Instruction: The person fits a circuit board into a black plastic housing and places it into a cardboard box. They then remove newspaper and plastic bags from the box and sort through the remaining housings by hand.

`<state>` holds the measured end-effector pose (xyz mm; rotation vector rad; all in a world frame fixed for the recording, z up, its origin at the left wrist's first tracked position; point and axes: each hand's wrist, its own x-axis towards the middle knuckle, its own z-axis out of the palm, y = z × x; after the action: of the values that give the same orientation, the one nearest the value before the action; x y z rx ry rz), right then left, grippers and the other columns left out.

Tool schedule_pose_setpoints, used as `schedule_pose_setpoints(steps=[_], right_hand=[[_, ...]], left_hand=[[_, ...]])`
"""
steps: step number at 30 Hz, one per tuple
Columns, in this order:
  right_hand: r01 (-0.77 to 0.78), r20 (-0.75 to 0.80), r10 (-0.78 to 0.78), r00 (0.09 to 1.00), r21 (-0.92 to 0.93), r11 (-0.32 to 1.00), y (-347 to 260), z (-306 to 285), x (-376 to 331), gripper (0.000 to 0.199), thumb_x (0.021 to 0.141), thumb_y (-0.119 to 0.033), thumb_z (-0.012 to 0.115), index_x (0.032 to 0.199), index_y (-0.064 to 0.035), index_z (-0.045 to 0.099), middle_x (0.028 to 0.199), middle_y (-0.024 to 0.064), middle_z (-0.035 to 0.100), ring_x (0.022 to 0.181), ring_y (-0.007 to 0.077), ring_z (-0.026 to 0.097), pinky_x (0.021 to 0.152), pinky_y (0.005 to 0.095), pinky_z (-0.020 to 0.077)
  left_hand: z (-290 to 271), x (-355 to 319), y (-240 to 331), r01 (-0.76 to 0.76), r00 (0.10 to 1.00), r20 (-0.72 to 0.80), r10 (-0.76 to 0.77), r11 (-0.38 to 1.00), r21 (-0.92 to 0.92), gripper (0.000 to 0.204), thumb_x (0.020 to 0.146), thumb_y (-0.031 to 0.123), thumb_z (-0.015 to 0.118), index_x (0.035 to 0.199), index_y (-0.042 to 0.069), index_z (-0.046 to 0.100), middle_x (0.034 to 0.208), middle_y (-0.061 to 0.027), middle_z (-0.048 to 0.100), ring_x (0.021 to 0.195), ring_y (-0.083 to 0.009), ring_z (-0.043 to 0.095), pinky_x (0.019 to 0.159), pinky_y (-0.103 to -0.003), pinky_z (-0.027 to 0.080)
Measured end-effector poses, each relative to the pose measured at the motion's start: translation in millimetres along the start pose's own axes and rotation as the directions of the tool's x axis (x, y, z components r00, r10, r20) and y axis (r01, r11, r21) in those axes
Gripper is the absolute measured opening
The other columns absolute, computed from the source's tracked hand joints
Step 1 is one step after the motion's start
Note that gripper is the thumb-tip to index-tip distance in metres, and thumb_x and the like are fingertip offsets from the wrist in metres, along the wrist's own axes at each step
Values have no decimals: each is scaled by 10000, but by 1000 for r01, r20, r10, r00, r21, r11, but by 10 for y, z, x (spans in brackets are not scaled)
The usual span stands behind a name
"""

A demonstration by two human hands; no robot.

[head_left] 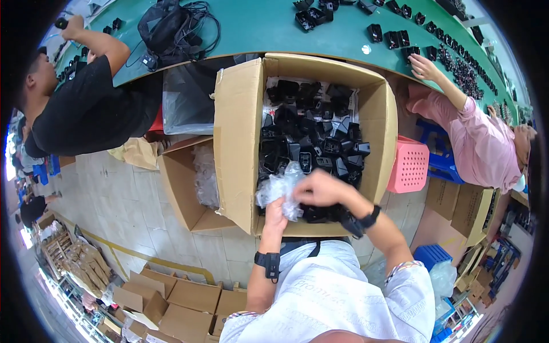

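A crumpled bundle of see-through plastic bags [281, 188] is gripped by my left hand [276, 216] over the near left part of a large open cardboard box [240, 143]. My right hand [321, 190] is curled closed, its fingertips at the right side of the bundle; its fingers are slightly blurred. Beneath and beyond both hands, many black plastic housings [329, 147] lie jumbled in the box. Some of them are hidden by my hands and the plastic.
A smaller carton [186, 188] holding clear plastic stands to the left. On the right are a pink perforated basket [409, 164] and a blue stool [439, 154]. Beyond the box runs a green worktable [257, 28] with black parts. One person works at left, another in pink at right.
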<state>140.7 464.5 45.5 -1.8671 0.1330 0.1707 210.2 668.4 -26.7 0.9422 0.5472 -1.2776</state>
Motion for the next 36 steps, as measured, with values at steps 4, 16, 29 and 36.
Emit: schedule_pose_setpoints(steps=[4, 16, 29, 36], right_hand=[[-389, -357, 255, 899, -379, 840, 930, -361, 700, 176, 774, -193, 605, 792, -37, 686, 799, 149, 659, 754, 319, 649, 702, 417, 520], [-454, -361, 278, 890, -639, 621, 1364, 167, 1346, 279, 739, -236, 705, 1016, -254, 730, 1067, 9, 659, 1089, 241, 532, 869, 387, 413], [-163, -582, 272, 767, 232, 959, 798, -239, 824, 116, 854, -138, 646, 882, -29, 673, 763, 130, 668, 667, 250, 643, 654, 305, 509], [-319, -748, 70, 660, -195, 927, 530, -420, 723, 124, 854, -181, 623, 867, -66, 667, 760, 139, 654, 707, 303, 631, 653, 371, 510]], left_hand=[[-373, -200, 97, 98, 985, 156, -75, 985, -144, 278, 880, 115, 487, 1100, -31, 573, 837, -118, 628, 676, -214, 598, 623, -338, 499], [-367, -254, 27, 65, 996, 77, -54, 987, -146, 287, 888, 132, 457, 1117, -15, 547, 900, -124, 613, 704, -222, 564, 643, -364, 473], [-354, -331, 89, 16, 999, 36, -12, 995, -97, 280, 847, 107, 485, 1091, -10, 557, 896, -124, 609, 690, -221, 567, 630, -353, 476], [-241, -379, 134, 27, 1000, 14, -26, 991, -128, 303, 841, 102, 484, 1117, -7, 548, 900, -125, 611, 692, -225, 569, 643, -363, 486]])
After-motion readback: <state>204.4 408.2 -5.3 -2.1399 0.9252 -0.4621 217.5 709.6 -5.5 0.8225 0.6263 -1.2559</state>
